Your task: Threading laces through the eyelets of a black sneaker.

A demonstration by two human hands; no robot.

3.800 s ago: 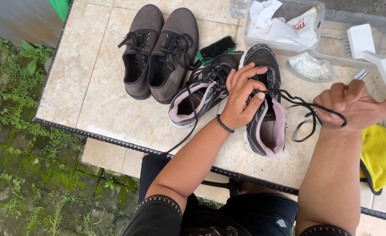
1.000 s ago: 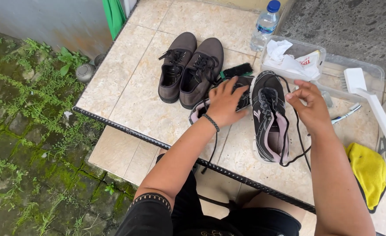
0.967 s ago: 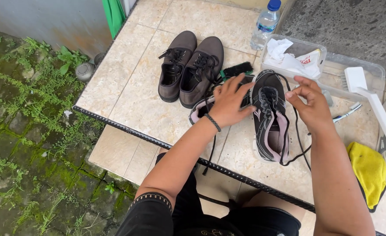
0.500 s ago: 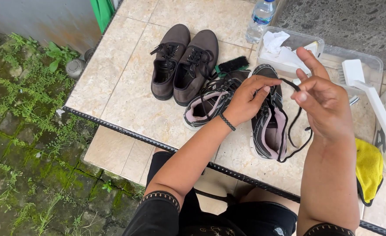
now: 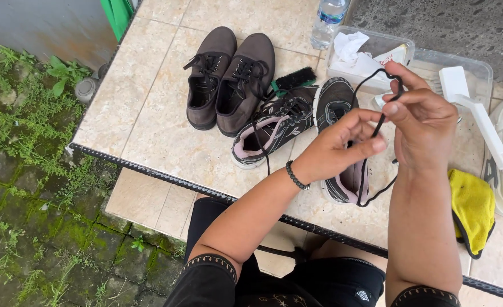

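A thin black shoelace (image 5: pixel 376 128) is lifted above the desk, pinched between the fingertips of both hands. It arches in a small loop at the top, drops slack, and curls into a longer loop beside the shoe below. That shoe is a black sneaker (image 5: pixel 342 142) with pink lining, lying flat on its sole, its opening facing up, partly hidden.

A beige tiled table (image 5: pixel 166 142) carries brown lace-up shoes (image 5: pixel 229 79), black-and-pink sneakers (image 5: pixel 302 128), a brush (image 5: pixel 295 79), a water bottle (image 5: pixel 326 20), clear plastic tubs (image 5: pixel 411 57) and a yellow cloth (image 5: pixel 472 207).
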